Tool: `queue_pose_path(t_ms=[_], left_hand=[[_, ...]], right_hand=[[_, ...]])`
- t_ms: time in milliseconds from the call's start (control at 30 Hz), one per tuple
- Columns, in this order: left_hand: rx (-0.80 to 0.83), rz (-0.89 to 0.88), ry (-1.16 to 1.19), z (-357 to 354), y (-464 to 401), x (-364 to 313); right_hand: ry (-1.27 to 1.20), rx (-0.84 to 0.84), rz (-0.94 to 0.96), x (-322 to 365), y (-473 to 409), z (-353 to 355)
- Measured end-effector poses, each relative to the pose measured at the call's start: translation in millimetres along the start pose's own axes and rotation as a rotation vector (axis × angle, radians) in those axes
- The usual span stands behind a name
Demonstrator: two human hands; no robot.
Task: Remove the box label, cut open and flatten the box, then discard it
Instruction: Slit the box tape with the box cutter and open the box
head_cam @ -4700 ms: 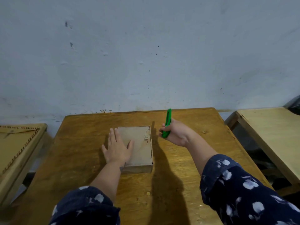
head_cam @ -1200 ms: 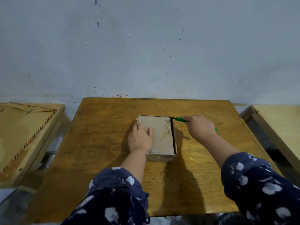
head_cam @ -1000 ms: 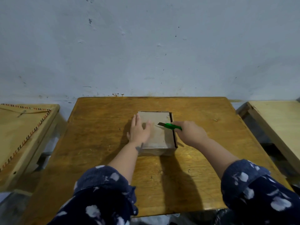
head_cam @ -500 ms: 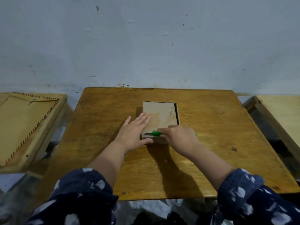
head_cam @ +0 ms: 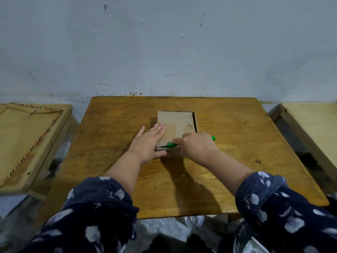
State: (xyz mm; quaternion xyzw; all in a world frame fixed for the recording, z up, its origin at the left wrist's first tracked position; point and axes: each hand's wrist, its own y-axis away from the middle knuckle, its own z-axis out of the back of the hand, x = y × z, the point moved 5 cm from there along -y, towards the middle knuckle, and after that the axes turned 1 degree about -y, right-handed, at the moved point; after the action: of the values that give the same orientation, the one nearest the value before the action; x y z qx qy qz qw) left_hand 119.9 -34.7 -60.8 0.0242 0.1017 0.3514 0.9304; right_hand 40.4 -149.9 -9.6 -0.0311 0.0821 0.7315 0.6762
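Note:
A flat brown cardboard box lies in the middle of the wooden table, with a dark slit along its right edge. My left hand rests flat with fingers spread against the box's near left corner. My right hand grips a green utility knife whose blade lies along the box's near edge, pointing left. The knife's green tail sticks out behind my right hand.
The table stands against a blue-grey wall. A second wooden table with a striped-edged board sits to the left, and a pale table to the right. White and dark items lie on the floor below the table's near edge.
My right hand took the knife from the box's right edge round to its near edge. My left hand slid from the top toward the near left corner.

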Motion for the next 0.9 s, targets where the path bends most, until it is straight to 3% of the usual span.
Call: queue_pose_path(t_ms=[667, 900], left_hand=[[0.033, 0.032, -0.073, 1, 1, 0], [0.014, 0.087, -0.050, 0, -3, -2]], right_hand=[[-0.027, 0.145, -0.180, -83, 47, -16], [-0.697, 0.218, -0.460, -136, 78, -39]])
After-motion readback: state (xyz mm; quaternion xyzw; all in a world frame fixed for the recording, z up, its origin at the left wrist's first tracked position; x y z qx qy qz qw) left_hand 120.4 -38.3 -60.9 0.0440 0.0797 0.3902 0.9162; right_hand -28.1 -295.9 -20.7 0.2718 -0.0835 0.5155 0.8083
